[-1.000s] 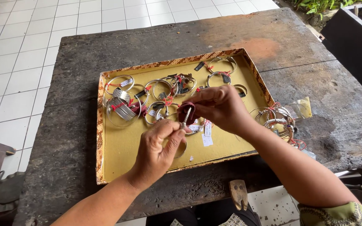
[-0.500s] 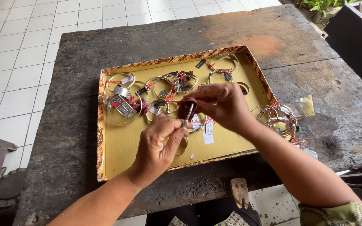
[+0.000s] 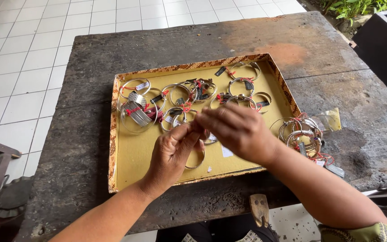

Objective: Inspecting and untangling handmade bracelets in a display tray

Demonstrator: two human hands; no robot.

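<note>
Outdoors on white floor tiles (image 3: pixel 32 58), with green plants at the far right corner; a dark, weathered stone counter (image 3: pixel 113 58) filling most of the view. On the counter, a shallow yellow tray (image 3: pixel 131 166) with a patterned brown rim, set slightly askew. Along the tray's far edge, a scatter of silver bangles (image 3: pixel 137 114) tied with red thread and small tags, some wide and ribbed, some thin. Just off the tray's right edge, on bare counter, a separate heap of twisted silver bangles (image 3: pixel 301 132) beside a crumpled clear plastic bag (image 3: pixel 330 118). Over the middle of the tray, left hand (image 3: pixel 173 152) and right hand (image 3: pixel 240 130) meeting fingertip to fingertip, both pinched nearly closed around something small; cannot tell what, since the fingers hide it. Beneath the left hand, resting on the tray floor near its front edge, one thin silver bangle (image 3: pixel 198 162), partly covered. At the counter's near edge, a worn wooden handle (image 3: pixel 259 209) poking up.
</note>
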